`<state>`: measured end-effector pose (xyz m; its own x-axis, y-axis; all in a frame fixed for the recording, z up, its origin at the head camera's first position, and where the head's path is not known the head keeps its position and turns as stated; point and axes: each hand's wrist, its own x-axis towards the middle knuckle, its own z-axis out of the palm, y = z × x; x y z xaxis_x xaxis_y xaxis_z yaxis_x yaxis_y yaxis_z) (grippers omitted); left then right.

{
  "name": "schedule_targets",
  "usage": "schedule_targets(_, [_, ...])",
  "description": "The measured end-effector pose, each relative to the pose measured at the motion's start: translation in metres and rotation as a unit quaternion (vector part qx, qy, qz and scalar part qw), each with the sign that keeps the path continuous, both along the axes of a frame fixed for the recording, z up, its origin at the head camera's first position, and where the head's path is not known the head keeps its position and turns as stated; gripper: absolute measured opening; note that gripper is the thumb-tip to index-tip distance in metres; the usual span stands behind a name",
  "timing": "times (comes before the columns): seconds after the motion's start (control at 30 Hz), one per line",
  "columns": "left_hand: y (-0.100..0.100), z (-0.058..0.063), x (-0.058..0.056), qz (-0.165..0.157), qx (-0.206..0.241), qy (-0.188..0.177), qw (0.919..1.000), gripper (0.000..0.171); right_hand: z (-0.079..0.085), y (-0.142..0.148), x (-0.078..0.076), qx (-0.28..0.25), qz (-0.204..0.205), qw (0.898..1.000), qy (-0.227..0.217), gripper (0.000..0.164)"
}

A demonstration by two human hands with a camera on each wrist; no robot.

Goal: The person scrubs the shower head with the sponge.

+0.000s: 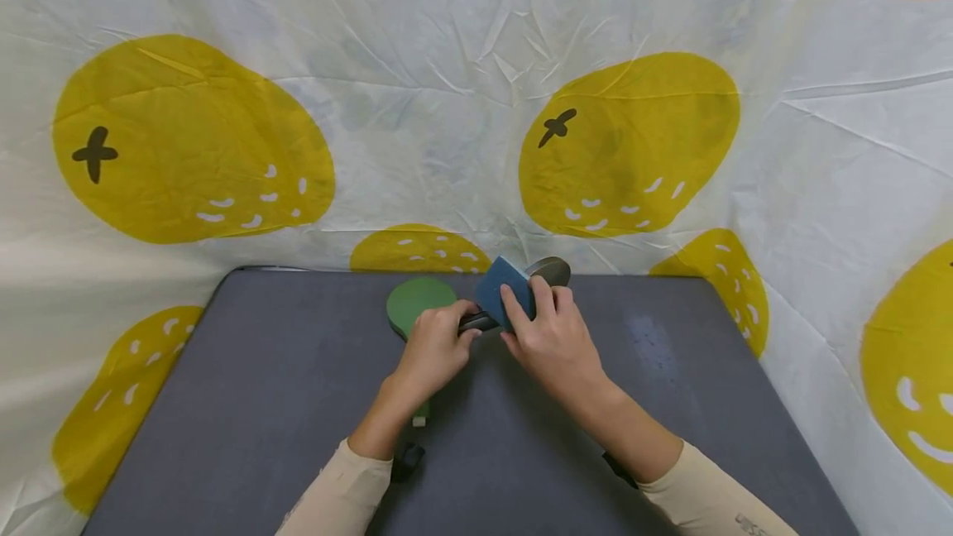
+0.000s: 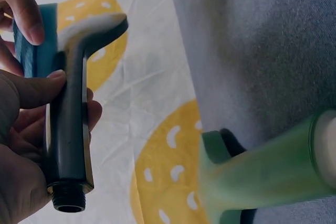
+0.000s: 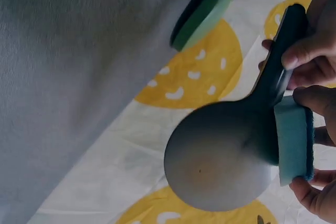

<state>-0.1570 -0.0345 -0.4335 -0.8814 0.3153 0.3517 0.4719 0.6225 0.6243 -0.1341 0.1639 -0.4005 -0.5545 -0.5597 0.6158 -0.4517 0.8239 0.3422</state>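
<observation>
My left hand (image 1: pixel 434 347) grips the dark handle of a handheld shower head (image 1: pixel 554 270) above the table. In the left wrist view the threaded end of that shower head (image 2: pixel 69 195) sticks out below my palm, with my thumb along the handle. My right hand (image 1: pixel 557 339) pinches a blue sponge (image 1: pixel 500 291) with a darker scouring side, its fingers spread over that side. The paler face of the sponge (image 3: pixel 292 140) lies against the shower head where the handle meets the round head. In the right wrist view the broad, smooth back of the head shows.
On the grey table (image 1: pixel 246 404) lies a green round-headed thing (image 1: pixel 420 303) with a long, pale-tipped handle, partly hidden under my left forearm. A white cloth with yellow fruit shapes (image 1: pixel 629 143) hangs behind the table's far edge and along both sides.
</observation>
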Motion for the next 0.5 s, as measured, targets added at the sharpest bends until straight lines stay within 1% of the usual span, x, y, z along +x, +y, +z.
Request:
schedule_targets(0.1, [0.0,-0.001,0.0,0.007,0.008,-0.01,0.9999,0.02,-0.005,-0.003,0.0,-0.002,0.002,1.0,-0.002,0.071])
schedule_targets(0.2, [-0.001,-0.002,-0.001,0.012,0.015,-0.017,0.9997,0.022,-0.003,0.0,-0.003,-0.014,0.004,1.0,-0.011,0.069])
schedule_targets(0.33, [-0.002,-0.002,-0.002,0.013,0.023,-0.022,0.9994,0.025,0.009,0.013,-0.01,-0.037,0.002,0.999,-0.03,0.067])
schedule_targets(0.5, [-0.004,0.0,-0.001,0.014,0.037,-0.038,0.9985,0.026,0.024,0.031,-0.024,-0.067,-0.018,0.996,-0.048,0.066])
